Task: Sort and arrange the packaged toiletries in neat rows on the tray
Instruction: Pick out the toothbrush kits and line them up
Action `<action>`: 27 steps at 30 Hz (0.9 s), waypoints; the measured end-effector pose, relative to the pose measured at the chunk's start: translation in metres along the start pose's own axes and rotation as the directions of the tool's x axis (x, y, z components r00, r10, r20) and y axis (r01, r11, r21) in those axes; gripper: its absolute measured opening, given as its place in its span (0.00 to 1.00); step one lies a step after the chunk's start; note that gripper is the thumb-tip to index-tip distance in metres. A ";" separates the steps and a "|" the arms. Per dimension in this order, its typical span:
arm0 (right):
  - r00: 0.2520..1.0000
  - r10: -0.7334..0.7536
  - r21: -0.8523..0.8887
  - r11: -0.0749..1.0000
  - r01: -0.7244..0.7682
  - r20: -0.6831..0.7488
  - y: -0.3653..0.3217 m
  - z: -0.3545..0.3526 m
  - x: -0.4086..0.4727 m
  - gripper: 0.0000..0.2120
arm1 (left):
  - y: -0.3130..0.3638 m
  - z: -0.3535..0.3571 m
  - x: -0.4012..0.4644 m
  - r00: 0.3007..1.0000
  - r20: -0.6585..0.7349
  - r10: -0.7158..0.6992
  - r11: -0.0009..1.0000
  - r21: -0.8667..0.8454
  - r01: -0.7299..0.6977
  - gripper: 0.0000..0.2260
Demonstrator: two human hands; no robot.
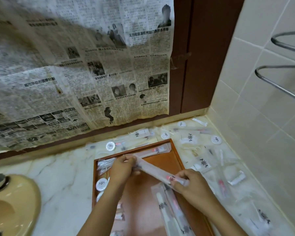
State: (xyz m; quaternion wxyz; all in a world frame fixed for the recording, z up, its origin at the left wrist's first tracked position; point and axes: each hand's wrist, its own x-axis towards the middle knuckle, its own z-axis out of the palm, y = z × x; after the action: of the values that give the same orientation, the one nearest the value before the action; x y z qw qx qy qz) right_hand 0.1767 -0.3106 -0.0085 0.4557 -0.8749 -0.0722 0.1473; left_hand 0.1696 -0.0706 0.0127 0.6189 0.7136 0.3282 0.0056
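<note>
I hold one long toothbrush packet (157, 172) slantwise above the wooden tray (174, 160), my left hand (122, 169) pinching its far end and my right hand (192, 186) pinching its near end (fingers curled round the plastic). Inside the tray, round white tins (101, 184) and small sachets (104, 163) line its left edge, another long packet (157, 149) lies along its far edge, and more long packets (170, 208) lie by its right edge. Loose packets (203, 163) are scattered over the marble counter (65, 176) beyond the tray's far and right edges. A beige basin (12, 201) sits at the counter's left.
</note>
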 end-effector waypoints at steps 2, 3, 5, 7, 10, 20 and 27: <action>0.996 0.045 0.085 0.995 -0.052 0.083 -0.014 -0.006 0.003 0.05 | 0.001 -0.011 -0.008 1.000 -0.015 -0.027 0.996 -0.087 0.026 0.07; 0.991 0.062 0.123 0.990 -0.076 0.117 -0.019 -0.009 0.005 0.04 | 0.002 -0.015 -0.012 0.999 -0.019 -0.042 0.991 -0.131 0.039 0.07; 0.985 0.076 0.176 0.979 -0.103 0.157 -0.026 -0.010 0.008 0.03 | 0.000 -0.024 -0.017 0.998 -0.031 -0.056 0.981 -0.189 0.049 0.07; 0.980 0.079 0.235 0.964 -0.122 0.182 -0.031 -0.011 0.010 0.03 | -0.005 -0.031 -0.019 0.999 0.000 -0.048 0.977 -0.209 0.047 0.08; 0.976 0.070 0.303 0.944 -0.132 0.208 -0.035 -0.012 0.013 0.05 | -0.016 -0.039 -0.025 0.990 0.138 -0.025 0.970 -0.235 0.057 0.09; 0.820 0.199 0.397 0.798 -0.454 0.537 -0.047 -0.028 0.027 0.09 | -0.010 -0.052 -0.035 0.963 0.210 0.167 0.972 -0.197 -0.125 0.08; 0.947 0.154 0.500 0.819 -0.283 0.283 -0.045 -0.026 0.033 0.08 | -0.011 -0.051 -0.031 0.985 0.154 0.084 0.962 -0.268 -0.040 0.09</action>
State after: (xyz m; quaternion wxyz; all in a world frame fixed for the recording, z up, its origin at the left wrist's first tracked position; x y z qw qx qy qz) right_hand 0.2162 -0.2966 0.0358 0.6492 -0.6928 0.0210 0.3131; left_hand 0.1190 -0.0409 0.0275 0.7329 0.6326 0.2500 0.0099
